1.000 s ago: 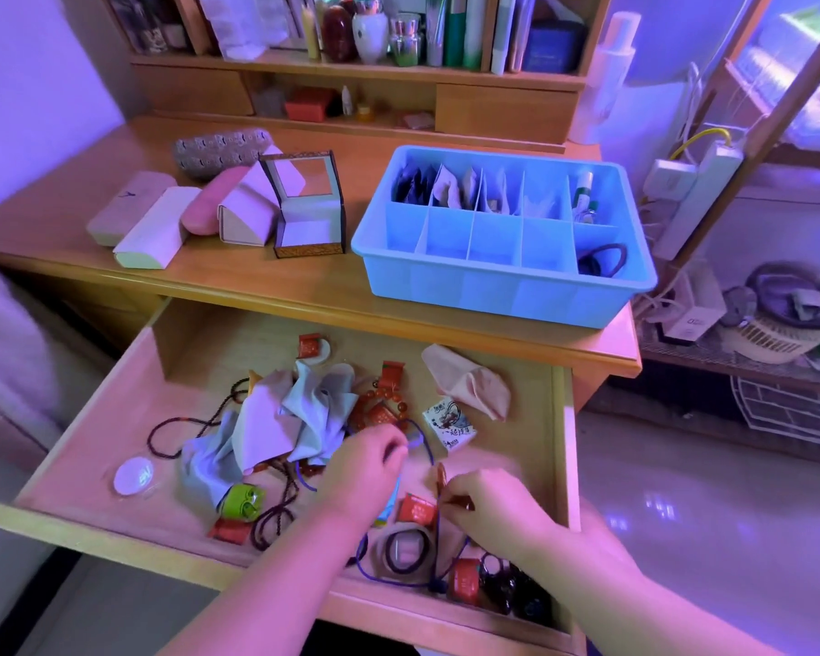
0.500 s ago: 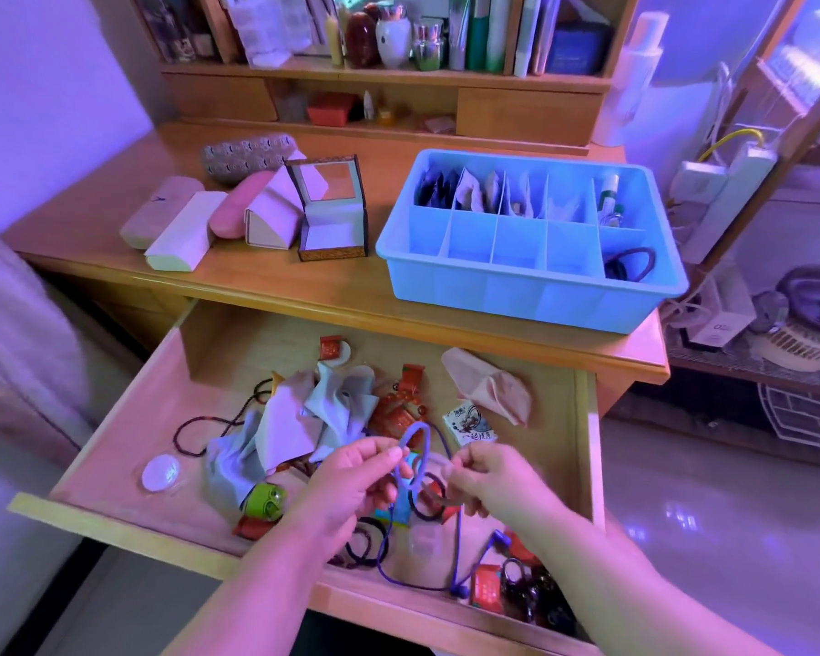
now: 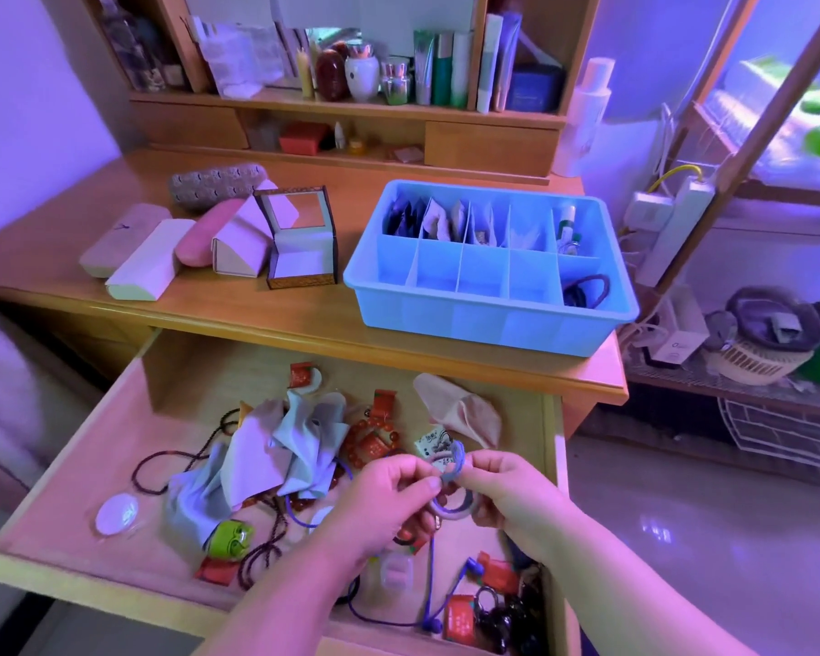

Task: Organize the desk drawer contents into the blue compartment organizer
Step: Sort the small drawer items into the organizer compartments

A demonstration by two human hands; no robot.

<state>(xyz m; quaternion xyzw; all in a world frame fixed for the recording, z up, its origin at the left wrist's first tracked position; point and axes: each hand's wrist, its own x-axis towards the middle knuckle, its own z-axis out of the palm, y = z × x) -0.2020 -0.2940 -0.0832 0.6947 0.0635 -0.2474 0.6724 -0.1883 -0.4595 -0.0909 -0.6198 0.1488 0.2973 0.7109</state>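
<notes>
My left hand [image 3: 383, 504] and my right hand [image 3: 512, 494] meet above the open wooden drawer [image 3: 114, 442] and together pinch a bundle of round bands and a blue-purple cord [image 3: 453, 471]. The cord hangs down from the hands into the drawer, ending near blue earbuds [image 3: 474, 568]. Below lie grey cloths [image 3: 266, 456], red charms [image 3: 375, 442], bead strings [image 3: 171, 461], a green figure [image 3: 232, 539] and a beige pouch [image 3: 460, 409]. The blue compartment organizer [image 3: 488, 319] stands on the desk behind, with packets in its back row and a dark loop at its front right.
Glasses cases [image 3: 148, 258] and an open small box [image 3: 301, 248] sit on the desk's left half. A shelf unit with bottles and books [image 3: 398, 82] lines the back. A power strip [image 3: 668, 220] and a wire rack [image 3: 768, 352] stand to the right.
Both hands rose from the drawer floor with the bands and cord, and came closer together. The cord loop is now bunched between the fingers.
</notes>
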